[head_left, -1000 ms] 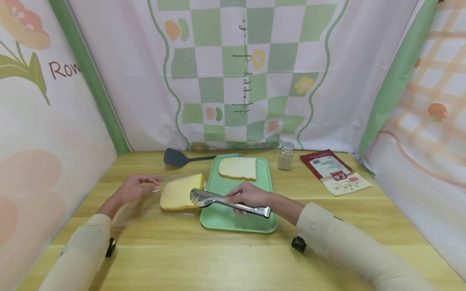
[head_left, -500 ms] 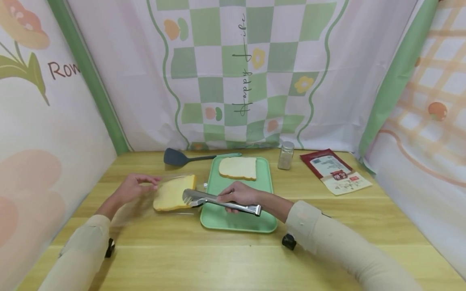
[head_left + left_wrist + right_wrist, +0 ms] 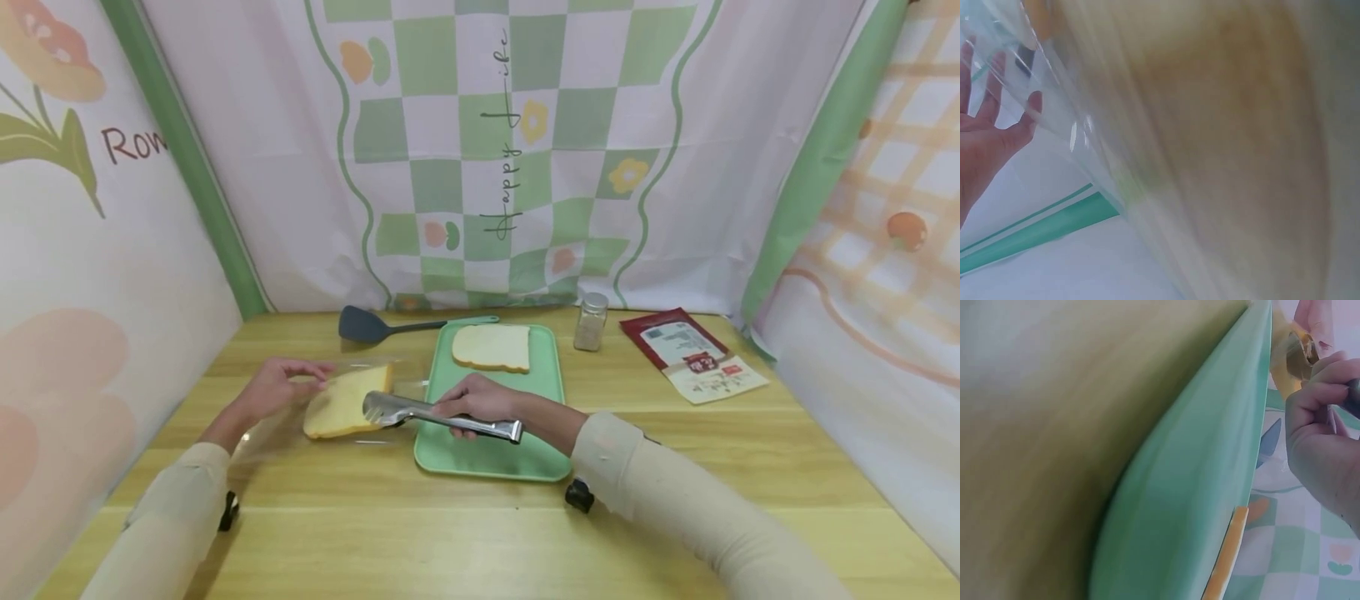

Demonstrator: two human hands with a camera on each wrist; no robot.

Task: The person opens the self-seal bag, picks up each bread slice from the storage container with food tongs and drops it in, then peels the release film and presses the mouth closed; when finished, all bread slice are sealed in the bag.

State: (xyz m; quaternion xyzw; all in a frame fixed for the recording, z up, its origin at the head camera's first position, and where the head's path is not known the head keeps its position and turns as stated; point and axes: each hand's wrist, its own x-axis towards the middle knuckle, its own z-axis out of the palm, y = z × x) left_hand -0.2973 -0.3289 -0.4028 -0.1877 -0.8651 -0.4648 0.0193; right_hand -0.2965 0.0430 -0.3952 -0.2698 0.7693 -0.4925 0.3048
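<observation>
My right hand [image 3: 483, 398] grips metal tongs [image 3: 457, 421], which slant left over the green tray [image 3: 491, 458]. Their toothed end clasps the right side of a thick yellow bread slice [image 3: 341, 404]. This slice lies left of the tray, within a clear plastic bag [image 3: 1079, 137]. My left hand [image 3: 279, 387] is at the slice's upper left, its fingers reaching toward the bread. Through the clear film in the left wrist view, the left fingers [image 3: 994, 87] appear spread and extended. A second, paler bread slice [image 3: 491, 346] rests on the tray's far part.
Behind the bread lies a spatula [image 3: 367, 325], its handle reaching the tray's far edge. A glass jar [image 3: 590, 322] stands right of the tray. Farther right, a red and cream packet [image 3: 693, 354] lies flat on the wooden table [image 3: 480, 542]. Curtains hang behind.
My right hand and the tongs have moved left, shifting the yellow bread slice left, clear of the tray and closer under my left hand. The left hand has stayed nearly in place.
</observation>
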